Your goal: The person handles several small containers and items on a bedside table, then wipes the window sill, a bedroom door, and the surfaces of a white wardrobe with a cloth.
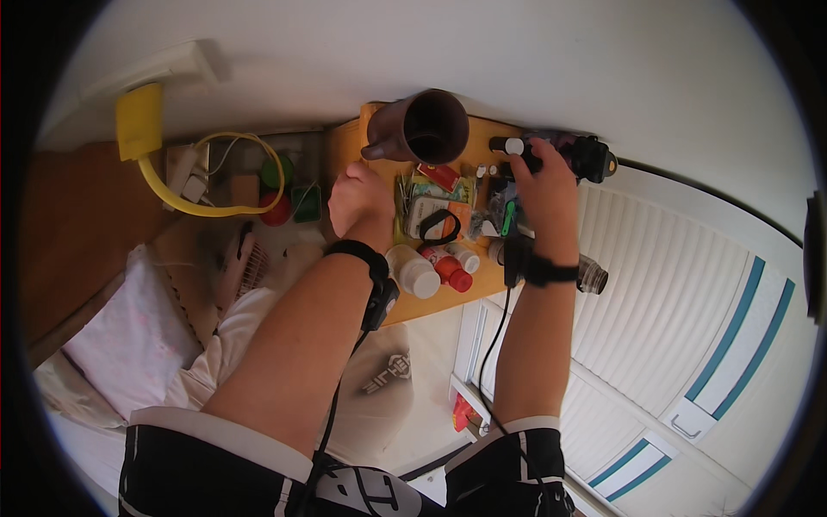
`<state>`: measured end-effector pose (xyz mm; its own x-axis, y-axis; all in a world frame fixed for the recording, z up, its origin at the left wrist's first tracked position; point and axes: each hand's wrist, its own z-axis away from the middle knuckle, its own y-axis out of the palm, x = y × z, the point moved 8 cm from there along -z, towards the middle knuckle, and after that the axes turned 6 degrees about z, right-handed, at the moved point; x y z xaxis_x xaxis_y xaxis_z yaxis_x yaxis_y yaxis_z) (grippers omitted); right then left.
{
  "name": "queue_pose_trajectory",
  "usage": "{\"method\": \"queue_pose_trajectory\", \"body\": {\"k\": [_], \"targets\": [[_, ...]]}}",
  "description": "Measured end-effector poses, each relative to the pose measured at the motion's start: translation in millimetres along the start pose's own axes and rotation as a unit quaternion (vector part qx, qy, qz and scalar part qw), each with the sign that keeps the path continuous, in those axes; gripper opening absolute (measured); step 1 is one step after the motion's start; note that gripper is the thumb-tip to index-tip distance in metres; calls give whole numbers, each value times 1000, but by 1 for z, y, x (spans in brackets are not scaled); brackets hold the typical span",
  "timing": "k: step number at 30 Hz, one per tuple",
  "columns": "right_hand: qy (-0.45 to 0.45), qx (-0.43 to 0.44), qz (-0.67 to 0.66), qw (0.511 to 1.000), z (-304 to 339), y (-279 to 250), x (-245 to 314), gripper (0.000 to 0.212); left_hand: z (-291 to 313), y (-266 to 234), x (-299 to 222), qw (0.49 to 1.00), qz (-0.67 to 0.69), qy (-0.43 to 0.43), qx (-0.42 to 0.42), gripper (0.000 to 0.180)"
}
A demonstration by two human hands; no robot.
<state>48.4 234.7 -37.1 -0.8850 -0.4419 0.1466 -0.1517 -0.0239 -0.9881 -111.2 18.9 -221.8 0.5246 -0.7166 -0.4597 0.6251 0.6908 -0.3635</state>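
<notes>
My left hand point(360, 200) is closed in a loose fist over the left part of a cluttered orange shelf point(405, 308), just below a dark brown mug point(422, 127) that lies tipped with its mouth toward me. I cannot tell whether the fingers hold anything. My right hand point(545, 179) grips a black bottle-shaped object point(579, 153) at the shelf's far right end. Both wrists carry black bands with cables.
White pill bottles point(413, 271), a red-capped bottle point(452, 271), a black loop point(441, 226) and small packets crowd the shelf. A yellow hose and holder point(164, 164) hang at left. White louvred doors point(672, 293) stand at right, bedding point(129, 345) lies lower left.
</notes>
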Motion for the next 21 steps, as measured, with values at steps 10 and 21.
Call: {"method": "queue_pose_trajectory", "body": {"k": [10,21], "targets": [[134,10,-12,991,64,-52,-2,32,8,3,-6,1000,-2,21,-15,58],[127,65,-30,989,174,15,-30,33,-8,-2,-3,999,-18,15,-40,60]]}}
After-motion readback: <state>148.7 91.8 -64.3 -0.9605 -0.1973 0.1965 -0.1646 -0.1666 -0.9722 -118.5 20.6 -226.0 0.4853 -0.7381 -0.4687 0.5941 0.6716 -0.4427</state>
